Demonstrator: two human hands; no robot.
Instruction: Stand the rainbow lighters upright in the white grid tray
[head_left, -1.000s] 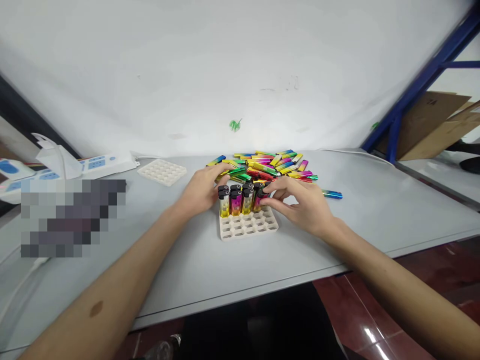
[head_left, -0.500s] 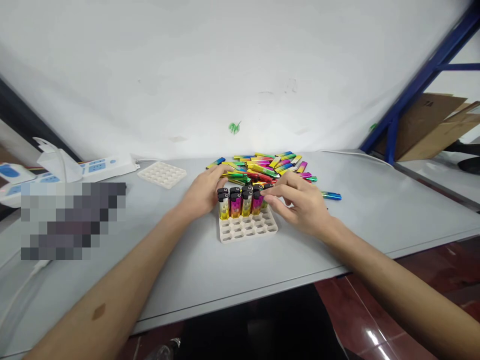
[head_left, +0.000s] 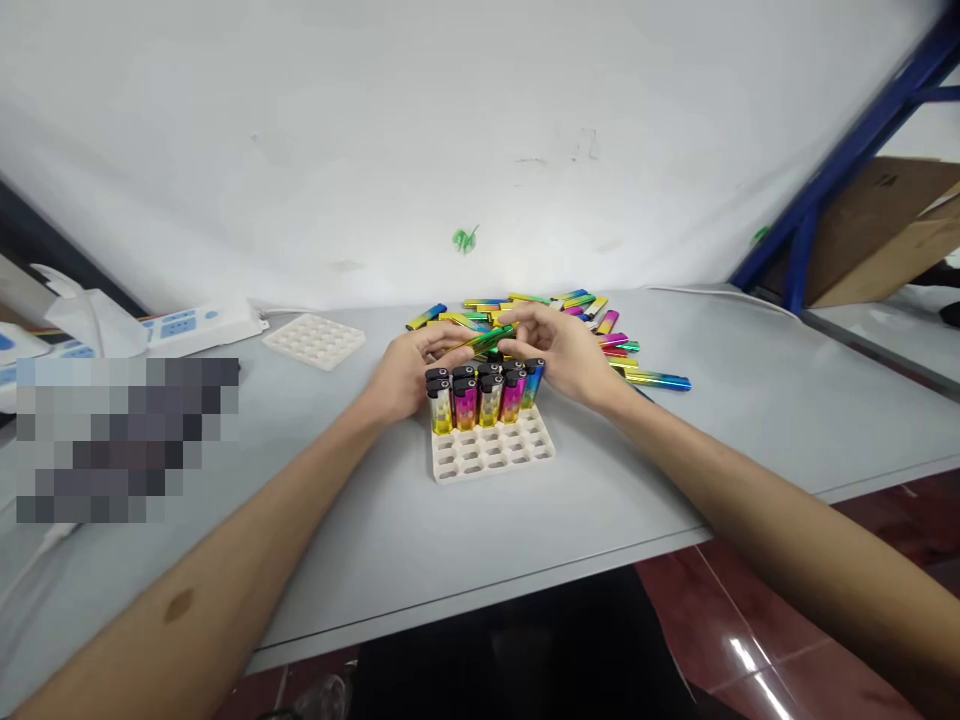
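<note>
Head cam, mid-frame: left hand (head_left: 405,372) & right hand (head_left: 566,352) pinch green lighter (head_left: 491,340) over tray (head_left: 491,452); a slip could topple upright lighters (head_left: 484,392).

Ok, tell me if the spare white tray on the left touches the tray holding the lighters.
Apart. The head view shows bare grey table between the spare white tray and the tray holding the lighters.

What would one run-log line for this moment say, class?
left hand: beside tray | right hand: pinching green lighter | lighters: upright in tray's back rows
</note>
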